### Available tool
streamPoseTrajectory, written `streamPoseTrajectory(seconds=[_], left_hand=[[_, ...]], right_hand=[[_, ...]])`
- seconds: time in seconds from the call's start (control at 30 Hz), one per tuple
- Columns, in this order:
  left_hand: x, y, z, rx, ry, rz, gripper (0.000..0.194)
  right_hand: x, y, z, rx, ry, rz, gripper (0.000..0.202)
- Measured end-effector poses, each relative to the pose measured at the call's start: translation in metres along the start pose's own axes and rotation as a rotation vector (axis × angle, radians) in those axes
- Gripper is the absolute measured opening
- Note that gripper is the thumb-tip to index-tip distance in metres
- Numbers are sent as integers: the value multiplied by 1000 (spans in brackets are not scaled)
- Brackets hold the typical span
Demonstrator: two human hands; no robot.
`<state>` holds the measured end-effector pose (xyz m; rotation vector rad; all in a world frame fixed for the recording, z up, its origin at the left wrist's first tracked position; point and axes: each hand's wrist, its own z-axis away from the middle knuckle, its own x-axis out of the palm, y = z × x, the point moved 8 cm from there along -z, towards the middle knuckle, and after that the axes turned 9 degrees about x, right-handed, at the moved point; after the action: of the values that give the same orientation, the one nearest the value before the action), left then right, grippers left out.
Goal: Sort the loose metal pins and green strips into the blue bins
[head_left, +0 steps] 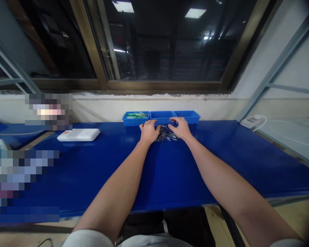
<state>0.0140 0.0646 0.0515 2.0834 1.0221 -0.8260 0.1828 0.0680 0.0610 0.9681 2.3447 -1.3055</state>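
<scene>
A loose pile of thin, shiny metal pieces (167, 133) lies on the blue table, just in front of three joined blue bins. My left hand (149, 131) is at the pile's left side, its fingers apart and curved. On the right side, my right hand (180, 127) has thumb and fingers spread around the pile's edge. Neither hand visibly grips a piece. The left bin (136, 121) holds green and clear items; the middle bin (162, 120) and right bin (187, 117) show no contents from here.
On the blue table (98, 178), a white box-like device (78, 134) lies to the left. A white power strip (253, 120) with a cable sits at the far right. Behind the bins are a wall and window. Blurred patches cover areas at left.
</scene>
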Motion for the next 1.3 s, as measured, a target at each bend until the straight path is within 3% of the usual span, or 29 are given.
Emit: streamPoseTrajectory(seconds=[0.1, 0.27, 0.43, 0.67, 0.83, 0.97, 1.13, 1.3], left_hand=[[4, -4, 0, -24, -20, -26, 31], [13, -5, 1, -44, -100, -69, 30], [20, -6, 3, -54, -191, -90, 32], [25, -2, 4, -14, -219, -69, 36], [28, -2, 3, 22, -222, -41, 39], [29, 0, 3, 48, -246, -44, 39], [31, 5, 4, 91, -274, -33, 38], [33, 4, 4, 98, -290, -27, 42]], right_hand=[[0, 3, -2, 2, 14, 149, 45], [12, 16, -5, 93, -83, 286, 64], [21, 21, -5, 120, -151, 380, 68], [29, 18, 1, 127, -225, 500, 71], [23, 14, 1, 70, -130, 378, 64], [13, 8, 1, -9, -31, 316, 36], [19, 21, 3, 107, -145, 385, 14], [21, 33, 4, 207, -200, 409, 27]])
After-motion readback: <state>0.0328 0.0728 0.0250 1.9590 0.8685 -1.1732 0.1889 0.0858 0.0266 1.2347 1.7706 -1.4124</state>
